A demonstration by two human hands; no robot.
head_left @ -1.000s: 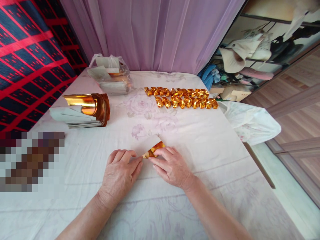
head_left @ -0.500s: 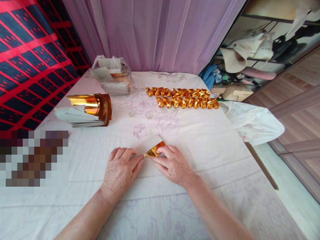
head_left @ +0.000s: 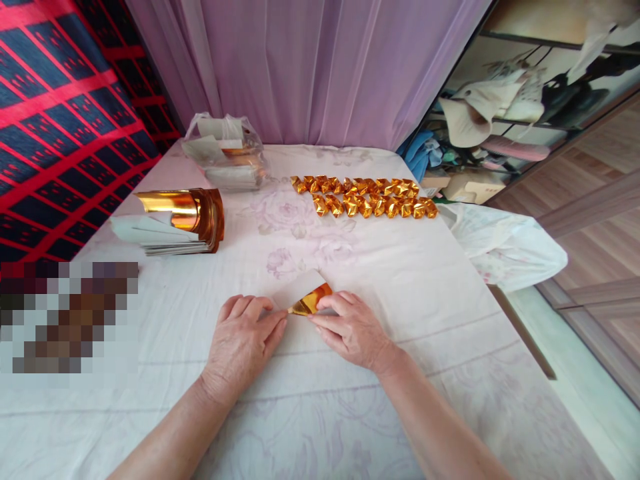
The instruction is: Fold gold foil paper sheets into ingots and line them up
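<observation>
Two bare hands rest on a desk (head_left: 450, 320) covered with a pale floral cloth. Between them, near the front middle of the desk, lies a small sheet of paper (head_left: 306, 295), white on one face and gold foil on the other, partly folded. The left hand (head_left: 243, 343) lies flat, fingers together, its fingertips pressing the sheet's left edge. The right hand (head_left: 350, 330) pinches the gold corner with thumb and forefinger closed on it.

Farther back, well apart from the hands, two rows of folded gold pieces (head_left: 367, 197) lie side by side. At the left sits a stack of gold foil sheets (head_left: 175, 220) with its top sheets curling upward. Behind it stands a clear plastic bag (head_left: 225, 157) holding more paper. A white plastic bag (head_left: 505, 247) hangs over the desk's right edge. Nothing lies between the hands and the sheet.
</observation>
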